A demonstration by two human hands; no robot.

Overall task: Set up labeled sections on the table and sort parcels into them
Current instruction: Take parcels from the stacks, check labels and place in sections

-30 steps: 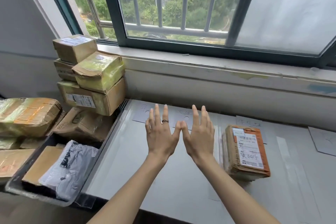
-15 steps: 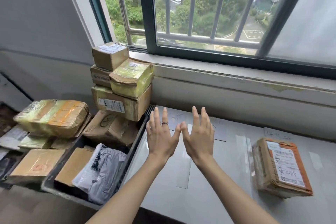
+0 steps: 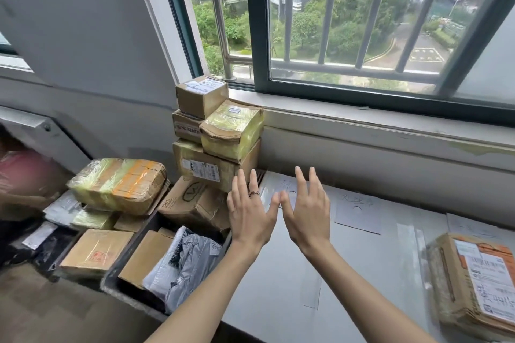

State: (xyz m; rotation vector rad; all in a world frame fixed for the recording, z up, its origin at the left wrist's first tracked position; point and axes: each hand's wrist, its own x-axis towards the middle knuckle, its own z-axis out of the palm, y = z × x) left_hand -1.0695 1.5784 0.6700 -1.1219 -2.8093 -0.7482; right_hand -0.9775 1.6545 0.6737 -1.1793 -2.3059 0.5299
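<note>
Left hand: (image 3: 250, 214) raised palm-down over the left edge of the pale grey table (image 3: 362, 273), fingers (image 3: 241, 184) straight and spread, holding nothing; dark ring on one finger
Right hand: (image 3: 306, 214) raised just beside the left, thumbs almost touching, fingers straight and spread, holding nothing
Labels: white paper sheet with handwritten characters (image 3: 358, 211) lying flat on the table beyond the right hand; another sheet (image 3: 284, 185) partly hidden behind the hands; writing too faint to read
Sorted parcel: brown cardboard parcel with orange tape and white shipping label (image 3: 476, 281) lying flat at the right end of the table, well apart from both hands
Unsorted parcels: stack of brown and yellow-taped cardboard boxes (image 3: 217, 131) against the window sill, left of the table; wide yellow-and-orange taped bundle (image 3: 119, 185) further left
Crate: dark plastic bin (image 3: 122, 291) below the left hand, holding a grey plastic mailer bag (image 3: 186, 262) and flat brown boxes
</note>
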